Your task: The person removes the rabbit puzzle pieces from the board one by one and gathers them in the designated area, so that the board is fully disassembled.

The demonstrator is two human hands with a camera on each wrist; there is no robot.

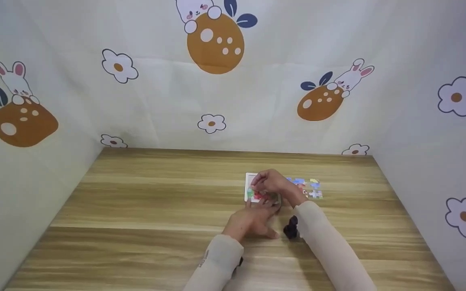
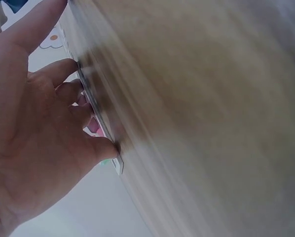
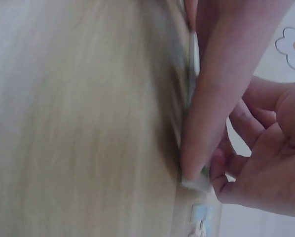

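Note:
A jigsaw puzzle tray [image 1: 246, 186] with a white rim lies on the wooden table, partly filled with red and green pieces. My left hand [image 1: 254, 221] rests at its near edge, fingers spread and touching the tray [image 2: 119, 165], thumb out to the right. Over the tray is my right hand [image 1: 272, 182], thumb and fingertips together near the left side, pinching a small puzzle piece that the fingers mostly hide. In the right wrist view the curled fingers of the right hand [image 3: 266, 163] show behind a large digit of the left hand.
Loose puzzle pieces [image 1: 315, 189] lie right of the tray, partly behind the right wrist. The wooden table [image 1: 144, 218] stretches out to the left. A patterned cloth wall [image 1: 156, 101] closes off the back and both sides.

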